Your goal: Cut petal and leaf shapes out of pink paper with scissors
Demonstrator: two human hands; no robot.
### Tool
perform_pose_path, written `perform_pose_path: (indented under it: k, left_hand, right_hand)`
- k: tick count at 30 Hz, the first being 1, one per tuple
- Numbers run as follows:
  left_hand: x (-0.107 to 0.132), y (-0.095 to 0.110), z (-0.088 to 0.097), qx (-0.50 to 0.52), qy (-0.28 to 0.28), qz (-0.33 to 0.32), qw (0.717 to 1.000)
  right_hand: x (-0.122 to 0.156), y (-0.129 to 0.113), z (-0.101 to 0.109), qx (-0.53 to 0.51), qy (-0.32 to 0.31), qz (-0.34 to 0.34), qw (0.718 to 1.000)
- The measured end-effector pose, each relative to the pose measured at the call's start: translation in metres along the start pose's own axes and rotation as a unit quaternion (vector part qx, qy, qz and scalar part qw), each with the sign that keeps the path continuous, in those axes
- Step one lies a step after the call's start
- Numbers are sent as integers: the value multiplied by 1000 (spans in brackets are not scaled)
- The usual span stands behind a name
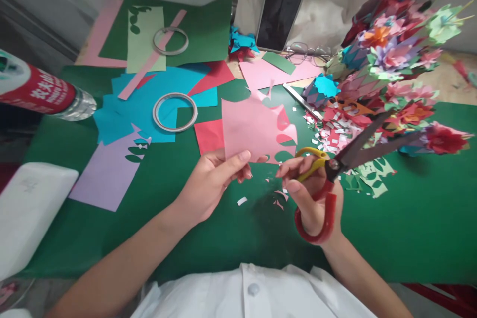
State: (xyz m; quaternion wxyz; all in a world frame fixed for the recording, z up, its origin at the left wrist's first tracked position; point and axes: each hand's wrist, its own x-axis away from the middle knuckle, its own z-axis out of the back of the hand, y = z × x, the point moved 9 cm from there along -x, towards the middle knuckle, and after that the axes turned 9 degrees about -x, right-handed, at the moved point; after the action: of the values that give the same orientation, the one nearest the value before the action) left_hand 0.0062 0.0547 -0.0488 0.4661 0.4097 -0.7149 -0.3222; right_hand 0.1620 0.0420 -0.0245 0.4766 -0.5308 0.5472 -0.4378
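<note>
— Two hands, what does each one have?
— Left hand (pixel 218 179) has its grip clamped on the bottom edge of a pink paper sheet (pixel 253 129), thumb on top and fingers underneath. Right hand (pixel 309 194) has its grip closed through the handles of the scissors (pixel 335 169), one loop yellow, the other red.

— Where does the sheet sit?
— Held up just above the green surface (pixel 410 218), in the middle of the view, between the two hands. Its right edge has curved petal-shaped cuts in it.

— And the blades?
— Dark, parted, pointing up and to the right, away from the sheet and not touching it.

— What lies under the hands?
— Small paper scraps (pixel 242 201), white and pink, scattered on the green.

— Farther out?
— Two tape rings (pixel 175 112), one on blue paper (pixel 141 104) left of the sheet, the other farther back. A lilac sheet (pixel 106 174) with leaf-shaped holes lies to the left, and a bottle (pixel 44 92) with a red label on its side beyond it. On the right stands a bunch of paper flowers (pixel 387 54), with glasses (pixel 307 52) behind.
</note>
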Motion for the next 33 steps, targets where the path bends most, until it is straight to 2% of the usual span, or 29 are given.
perform_pose_path:
  k: [5, 11, 13, 19, 22, 27, 30, 33]
  left_hand:
    - [3, -9, -12, -78, -43, -7, 996]
    - [4, -3, -14, -49, -59, -24, 997]
    - [4, 2, -13, -63, -52, -29, 996]
    - [3, 12, -2, -221, 6, -15, 975]
    - [3, 13, 5, -230, 25, -14, 973]
    - [4, 18, 15, -152, 67, -36, 985]
    - [7, 24, 15, -91, 87, -55, 991]
    - [11, 29, 9, -64, 83, -72, 992]
  right_hand:
    - [-2, 2, 7, -48, 57, -10, 997]
    - [-3, -8, 6, -59, 43, 3, 997]
    - [-2, -10, 6, -43, 42, 5, 998]
    - [-2, -10, 7, -7, 42, 18, 999]
    - [-2, -8, 6, -11, 7, 25, 1000]
    - [0, 1, 2, 42, -69, -9, 997]
    - [2, 2, -5, 111, -111, -26, 987]
    - [6, 4, -17, 155, -164, -54, 973]
